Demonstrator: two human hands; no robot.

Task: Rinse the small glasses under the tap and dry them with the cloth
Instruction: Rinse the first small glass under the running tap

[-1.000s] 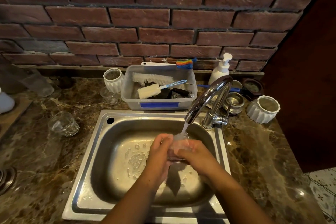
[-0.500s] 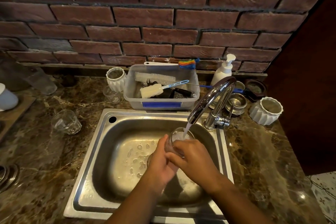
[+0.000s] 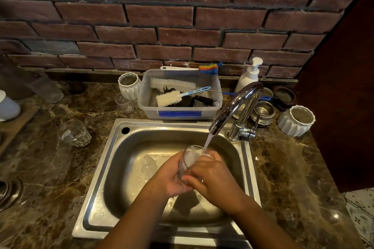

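Over the steel sink [image 3: 113, 168] both my hands hold one small clear glass [image 3: 189, 159] under the running tap [image 3: 235, 107]. My left hand [image 3: 169, 176] grips its left side. My right hand [image 3: 212, 176] curls round its right side, and the water stream falls onto that hand beside the glass's mouth. Another small glass [image 3: 73, 132] lies on the counter left of the sink. A third small glass [image 3: 124, 103] stands upright beside the plastic tub. No cloth is in view.
A plastic tub [image 3: 180, 113] holding brushes stands behind the sink. White ribbed pots [image 3: 129, 85] [image 3: 296, 120], a soap pump bottle [image 3: 250, 76] and steel cups [image 3: 263, 112] stand along the brick wall. A wooden board [image 3: 16, 123] lies at the far left.
The glass has turned between my hands from upright under the stream to tilted left, and the water now lands by my right fingers. The view has shifted slightly.
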